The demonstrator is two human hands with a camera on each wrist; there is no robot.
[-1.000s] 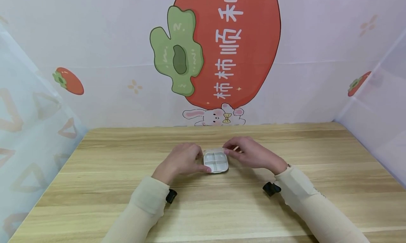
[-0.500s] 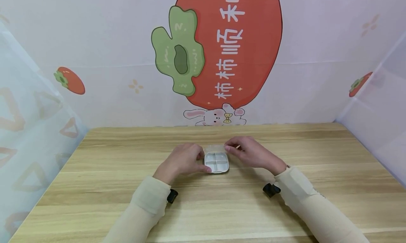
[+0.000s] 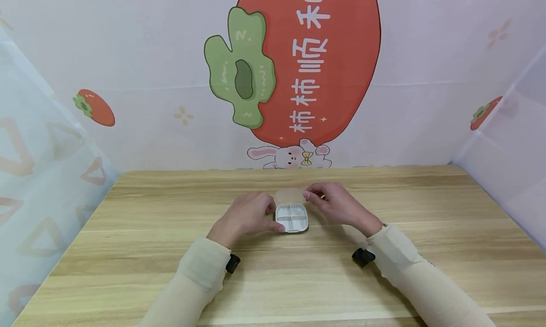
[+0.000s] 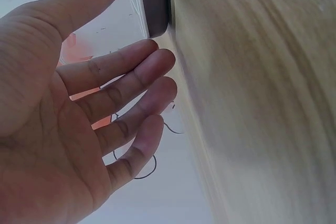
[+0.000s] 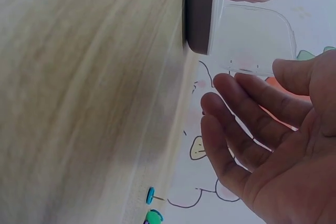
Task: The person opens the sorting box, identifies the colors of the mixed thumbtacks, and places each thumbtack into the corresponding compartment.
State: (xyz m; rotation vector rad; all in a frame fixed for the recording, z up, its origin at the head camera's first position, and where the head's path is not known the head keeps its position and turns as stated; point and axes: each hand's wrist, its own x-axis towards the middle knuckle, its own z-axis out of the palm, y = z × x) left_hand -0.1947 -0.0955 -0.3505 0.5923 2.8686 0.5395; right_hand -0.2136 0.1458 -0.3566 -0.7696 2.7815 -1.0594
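Note:
A small white pill box (image 3: 292, 218) with several bare compartments sits on the table, its clear lid (image 3: 290, 195) raised at the back. My left hand (image 3: 247, 214) holds the box at its left side, thumb on the front left corner and fingers by the back left. At the lid's right edge, my right hand (image 3: 335, 204) pinches it between thumb and index finger. The right wrist view has the lid (image 5: 257, 38) standing up from the dark-sided box (image 5: 202, 19), thumb at its corner. In the left wrist view, the fingertips lie close to the box's side (image 4: 155, 6).
The wood-grain table (image 3: 273, 279) reaches back to a white cloth (image 3: 162, 128) printed with persimmons and a rabbit. Cloth also hangs at both sides. A blue pushpin (image 5: 150, 195) and a green one (image 5: 154, 216) show near the table's far edge in the right wrist view.
The lid has swung up and back, away from the box, with my right hand moving slightly backward along with it. My left hand and the box stay nearly in place.

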